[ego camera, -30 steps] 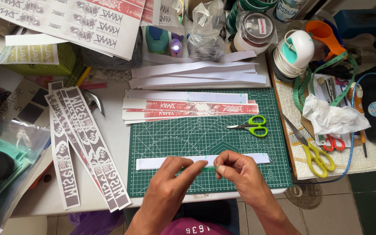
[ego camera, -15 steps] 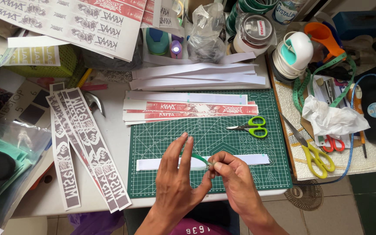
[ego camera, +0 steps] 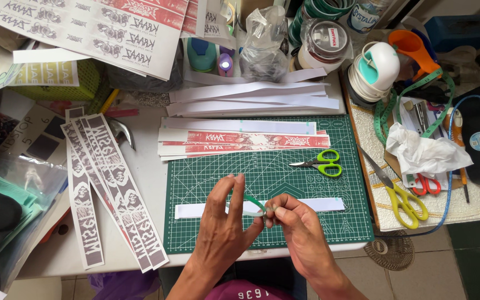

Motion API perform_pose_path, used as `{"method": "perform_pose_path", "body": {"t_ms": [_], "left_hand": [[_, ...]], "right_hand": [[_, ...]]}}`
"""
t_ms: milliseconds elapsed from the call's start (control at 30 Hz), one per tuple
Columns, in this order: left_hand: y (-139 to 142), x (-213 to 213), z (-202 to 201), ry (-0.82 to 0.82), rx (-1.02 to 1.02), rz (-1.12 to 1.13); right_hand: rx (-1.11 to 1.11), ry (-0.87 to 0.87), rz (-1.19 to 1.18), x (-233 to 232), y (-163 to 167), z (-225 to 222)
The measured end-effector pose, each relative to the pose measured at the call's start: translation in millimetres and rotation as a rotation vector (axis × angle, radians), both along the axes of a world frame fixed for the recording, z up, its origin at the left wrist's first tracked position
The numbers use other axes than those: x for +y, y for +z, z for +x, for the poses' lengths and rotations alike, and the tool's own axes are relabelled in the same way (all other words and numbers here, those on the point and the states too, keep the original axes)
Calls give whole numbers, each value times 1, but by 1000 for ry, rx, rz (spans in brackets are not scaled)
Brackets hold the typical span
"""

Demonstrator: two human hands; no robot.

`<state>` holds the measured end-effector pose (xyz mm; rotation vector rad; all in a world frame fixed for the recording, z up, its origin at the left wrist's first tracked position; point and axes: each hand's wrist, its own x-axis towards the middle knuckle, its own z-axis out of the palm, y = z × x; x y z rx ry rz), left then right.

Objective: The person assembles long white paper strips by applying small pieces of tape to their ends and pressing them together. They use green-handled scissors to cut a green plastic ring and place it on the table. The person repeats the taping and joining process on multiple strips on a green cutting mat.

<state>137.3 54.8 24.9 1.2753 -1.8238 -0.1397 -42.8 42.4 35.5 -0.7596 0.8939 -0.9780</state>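
Note:
Both my hands meet over the near part of a green cutting mat [ego camera: 240, 166]. My right hand [ego camera: 298, 228] pinches the end of a narrow green tape strip [ego camera: 254, 204] that curls upward. My left hand [ego camera: 226, 222] has its fingers spread, fingertips touching the other end of that strip. Under my hands a long white paper strip [ego camera: 323, 204] lies flat across the mat.
A stack of red printed strips [ego camera: 245, 140] and green-handled scissors [ego camera: 320, 164] lie farther back on the mat. White strips [ego camera: 251, 97] are piled behind. Dark printed strips [ego camera: 106, 183] lie left. Yellow scissors [ego camera: 398, 194], red scissors [ego camera: 426, 184], crumpled tissue [ego camera: 423, 153] and tape rolls [ego camera: 370, 75] crowd the right.
My left hand's fingers have opened and lifted from the white strip. The green tape strip has come up off it, curling between my two hands.

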Motion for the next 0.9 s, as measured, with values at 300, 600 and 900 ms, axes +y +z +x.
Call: {"method": "perform_pose_path", "body": {"t_ms": [300, 600, 900], "left_hand": [[1, 0, 3, 0, -127, -51], [9, -3, 1, -32, -162, 10], [31, 2, 8, -258, 417, 621]], "right_hand": [[-55, -26, 67, -5, 3, 1], [-27, -38, 45, -6, -7, 0], [137, -80, -223, -10, 2, -19]]}}
